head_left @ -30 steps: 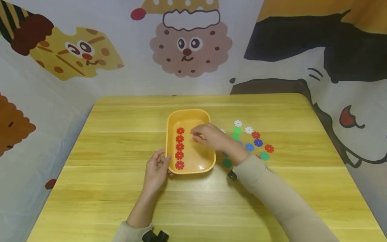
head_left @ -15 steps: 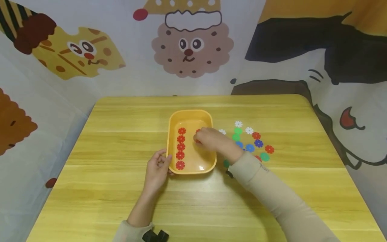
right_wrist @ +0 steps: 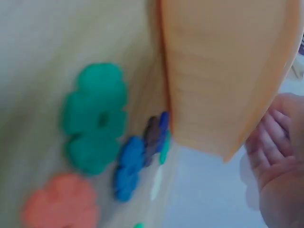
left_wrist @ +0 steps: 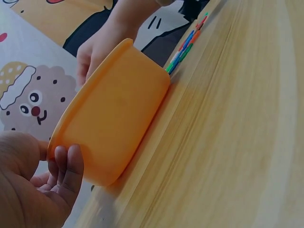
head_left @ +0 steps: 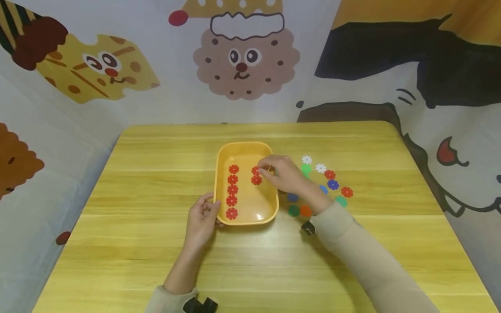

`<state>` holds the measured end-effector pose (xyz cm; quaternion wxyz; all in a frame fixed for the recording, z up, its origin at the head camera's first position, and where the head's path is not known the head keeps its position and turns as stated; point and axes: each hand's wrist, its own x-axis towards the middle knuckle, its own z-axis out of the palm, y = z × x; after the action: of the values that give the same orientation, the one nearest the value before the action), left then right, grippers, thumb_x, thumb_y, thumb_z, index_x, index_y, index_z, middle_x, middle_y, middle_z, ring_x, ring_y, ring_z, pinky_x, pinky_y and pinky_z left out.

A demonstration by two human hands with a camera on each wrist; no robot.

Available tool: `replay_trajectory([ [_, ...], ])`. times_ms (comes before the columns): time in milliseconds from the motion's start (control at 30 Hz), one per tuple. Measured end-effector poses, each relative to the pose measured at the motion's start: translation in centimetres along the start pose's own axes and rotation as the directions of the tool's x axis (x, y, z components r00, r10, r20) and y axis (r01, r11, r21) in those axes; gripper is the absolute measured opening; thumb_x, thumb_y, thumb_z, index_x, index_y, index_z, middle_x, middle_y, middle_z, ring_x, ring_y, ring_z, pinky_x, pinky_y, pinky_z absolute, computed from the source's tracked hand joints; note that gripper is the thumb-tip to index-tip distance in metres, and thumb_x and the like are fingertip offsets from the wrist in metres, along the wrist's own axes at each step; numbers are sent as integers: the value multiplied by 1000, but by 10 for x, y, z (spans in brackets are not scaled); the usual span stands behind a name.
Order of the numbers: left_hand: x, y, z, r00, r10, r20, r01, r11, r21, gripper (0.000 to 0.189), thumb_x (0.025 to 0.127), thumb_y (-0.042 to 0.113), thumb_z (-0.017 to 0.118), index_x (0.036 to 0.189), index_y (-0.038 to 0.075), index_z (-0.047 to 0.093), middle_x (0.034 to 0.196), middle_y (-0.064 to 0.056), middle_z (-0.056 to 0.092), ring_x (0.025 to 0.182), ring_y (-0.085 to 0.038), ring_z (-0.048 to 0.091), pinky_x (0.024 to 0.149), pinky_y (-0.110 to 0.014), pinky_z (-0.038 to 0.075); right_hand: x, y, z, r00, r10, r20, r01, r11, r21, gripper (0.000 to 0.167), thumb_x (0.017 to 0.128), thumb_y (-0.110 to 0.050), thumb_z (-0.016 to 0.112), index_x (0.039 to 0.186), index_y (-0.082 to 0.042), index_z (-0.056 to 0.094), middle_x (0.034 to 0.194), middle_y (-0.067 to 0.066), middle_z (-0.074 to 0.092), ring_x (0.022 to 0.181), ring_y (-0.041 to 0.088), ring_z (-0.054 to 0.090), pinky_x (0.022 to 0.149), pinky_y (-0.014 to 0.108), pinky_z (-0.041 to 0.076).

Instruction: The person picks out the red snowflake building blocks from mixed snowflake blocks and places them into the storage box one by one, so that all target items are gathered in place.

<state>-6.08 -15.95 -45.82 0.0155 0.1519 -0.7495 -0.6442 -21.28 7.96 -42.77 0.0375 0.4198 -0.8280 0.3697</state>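
Note:
An orange-yellow plastic tray point(head_left: 246, 206) stands on the table, with a column of red notched plastic discs point(head_left: 232, 189) along its left side. Two more red discs point(head_left: 256, 179) lie toward its right side, one just beyond the other. At the near left corner, my left hand point(head_left: 202, 221) grips the tray rim; in the left wrist view the fingers curl against the outer wall point(left_wrist: 109, 114). My right hand point(head_left: 285, 173) hovers over the tray's right edge, fingertips by the two red discs. The right wrist view shows that hand point(right_wrist: 280, 161) with loosely bent fingers and nothing between them.
Right of the tray, loose discs are spread on the wooden table point(head_left: 156, 252): white point(head_left: 306, 160), dark blue point(head_left: 333, 184), red point(head_left: 346, 191), and green point(head_left: 294, 211), among others. The right forearm hides some. A cartoon-printed cloth point(head_left: 168, 104) hangs behind the table.
My right hand put a red disc down in the tray beside another, then drew back to the right with its fingers parted. My left hand has stayed at the rim.

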Motion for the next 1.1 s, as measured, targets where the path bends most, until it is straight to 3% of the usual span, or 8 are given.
replay_trajectory([
  [167, 1, 0, -1, 1000, 5, 4, -5, 1000, -5, 39, 103, 11, 60, 139, -1, 52, 87, -18, 60, 59, -19, 64, 55, -32, 63, -14, 14, -2, 984, -12, -178, 15, 1000, 12, 6, 93, -2, 71, 97, 2, 72, 84, 7, 70, 74, 17, 64, 61, 29, 58],
  [300, 3, 0, -2, 1000, 3, 4, -3, 1000, -6, 39, 103, 11, 59, 139, -1, 51, 87, -18, 61, 60, -18, 64, 56, -31, 63, -24, 22, -6, 974, 22, -223, -19, 1000, 18, 5, 93, -2, 72, 97, 0, 72, 81, 4, 68, 71, 15, 61, 58, 27, 55],
  [533, 3, 1, -2, 1000, 3, 2, -3, 1000, 4, 39, 103, 12, 59, 139, -1, 51, 89, -20, 62, 60, -20, 65, 56, -31, 63, -38, 30, -15, 974, 91, -209, -92, 996, 6, 11, 94, -7, 72, 100, 1, 72, 82, 5, 69, 72, 17, 62, 59, 31, 58],
  [767, 2, 0, -3, 1000, 0, 2, 0, 1000, 7, 40, 103, 12, 59, 140, -2, 50, 90, -22, 60, 59, -19, 64, 55, -31, 63, -53, 41, -26, 968, 205, -147, -210, 978, -17, 19, 92, -10, 75, 106, 2, 70, 85, 5, 69, 74, 17, 63, 62, 29, 58],
  [933, 1, -1, -3, 1000, -7, 4, 7, 1000, 3, 40, 103, 13, 59, 139, -1, 50, 90, -21, 62, 60, -19, 65, 55, -30, 63, -67, 50, -33, 965, 228, -127, -235, 971, -49, 24, 90, -9, 77, 109, 5, 70, 89, 8, 71, 77, 20, 66, 64, 32, 61],
  [1100, 1, -1, -2, 1000, -23, 15, 23, 1000, -11, 39, 103, 13, 59, 139, 0, 51, 92, -22, 62, 61, -20, 65, 56, -30, 63, -82, 55, -43, 946, 300, -121, -310, 948, -72, 27, 90, -8, 78, 111, 5, 69, 93, 11, 71, 80, 23, 67, 69, 37, 63],
])
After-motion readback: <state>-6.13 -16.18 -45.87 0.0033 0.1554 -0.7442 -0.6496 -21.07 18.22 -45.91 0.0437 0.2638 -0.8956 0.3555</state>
